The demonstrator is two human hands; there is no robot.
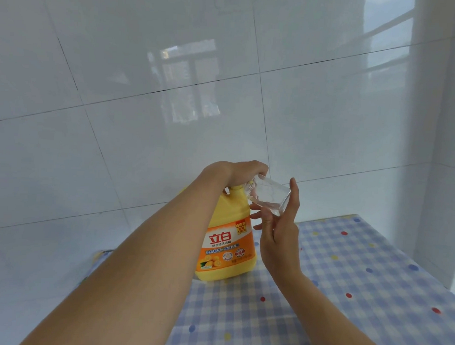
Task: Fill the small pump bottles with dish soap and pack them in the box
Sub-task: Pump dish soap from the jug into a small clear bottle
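Two hands busy: my left hand (243, 173) curls over the dish soap jug (225, 240) pump, my right hand (278, 238) grips the tilted small bottle (269, 197); the jug stands near the tablecloth (351, 280) left edge.

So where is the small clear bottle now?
In the head view, centre-right: the right hand holds the small clear bottle tilted beside the top of the yellow soap jug.

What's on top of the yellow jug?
The left hand covers the top of the jug, so its cap or pump is hidden. The right hand holds a clear bottle beside it.
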